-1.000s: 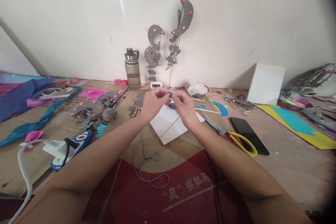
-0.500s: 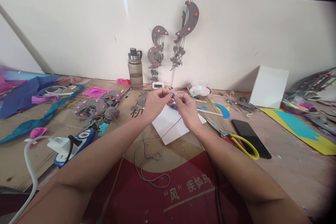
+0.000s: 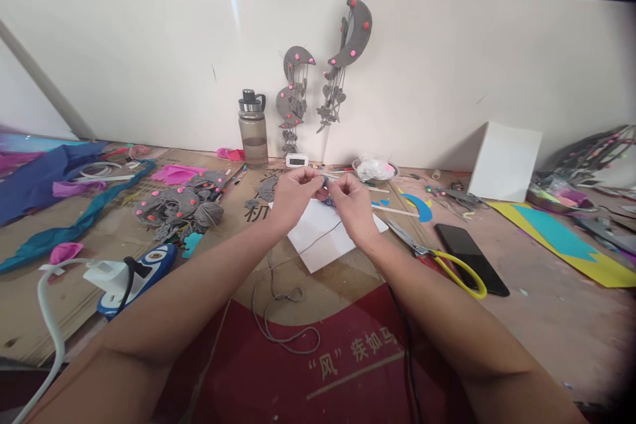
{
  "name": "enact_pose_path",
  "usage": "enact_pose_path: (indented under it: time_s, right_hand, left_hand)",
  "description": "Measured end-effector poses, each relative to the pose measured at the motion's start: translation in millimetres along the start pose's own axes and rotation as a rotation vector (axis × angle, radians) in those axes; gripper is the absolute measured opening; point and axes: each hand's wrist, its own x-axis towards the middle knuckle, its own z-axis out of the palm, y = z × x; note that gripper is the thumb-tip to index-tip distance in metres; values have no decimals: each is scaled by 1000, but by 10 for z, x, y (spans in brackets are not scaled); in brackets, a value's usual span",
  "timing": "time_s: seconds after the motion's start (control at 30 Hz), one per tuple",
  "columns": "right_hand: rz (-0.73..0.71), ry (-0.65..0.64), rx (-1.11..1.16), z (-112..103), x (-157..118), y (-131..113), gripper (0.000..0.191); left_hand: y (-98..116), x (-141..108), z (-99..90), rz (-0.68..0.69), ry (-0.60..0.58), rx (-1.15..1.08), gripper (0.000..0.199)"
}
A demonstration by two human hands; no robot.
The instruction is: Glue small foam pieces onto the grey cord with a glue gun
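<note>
My left hand point(image 3: 297, 197) and my right hand point(image 3: 352, 204) meet over a white square sheet point(image 3: 314, 255). Between the pinched fingertips of both is a small grey-blue yarn piece point(image 3: 324, 182), mostly covered by the fingers. A darker bit of it shows below, between the hands. From there grey yarn point(image 3: 325, 234) trails across the white sheet and lies in loose loops on the cardboard point(image 3: 342, 288). Left of my left hand rests a flat grey piece point(image 3: 268, 189). Scissors point(image 3: 437, 258) with yellow handles lie to the right of my right hand.
A bottle point(image 3: 254, 132) and a small digital clock point(image 3: 297, 160) stand by the wall. Grey moon-shaped hangings point(image 3: 355, 33) hang there. At left are grey decorated pieces point(image 3: 173, 207) and a plugged power strip point(image 3: 149, 278). A black phone point(image 3: 472, 258) lies right of the scissors.
The whole view has shifted slightly. Both hands keep their pinch on the small piece, with only slight finger movement, and the yarn loops lie as before.
</note>
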Motion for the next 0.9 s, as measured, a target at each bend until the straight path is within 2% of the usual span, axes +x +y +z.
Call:
enact_pose_path:
  time_s: [0.2,0.33,0.5,0.63,0.8,0.9]
  right_hand:
    - [-10,1,1,-10,6,9,25]
    - [14,6,75,-3,3,25,16]
    - [56,-25,130,-3,4,13,17]
    - [84,-12,123,-40,48,30,17]
    - [107,-44,32,-87,71,18,16]
    - [97,-70,-2,-90,60,9,15]
  left_hand:
    - [59,-29,47,-79,1,-123,10]
    - [61,-29,48,-137,-17,-191,11]
    - [50,-17,32,-230,-54,-224,11]
    - [126,23,-42,-243,-123,-35,14]
    - [299,46,-136,-91,-167,297,12]
    - [323,40,-151,-8,-175,437,14]
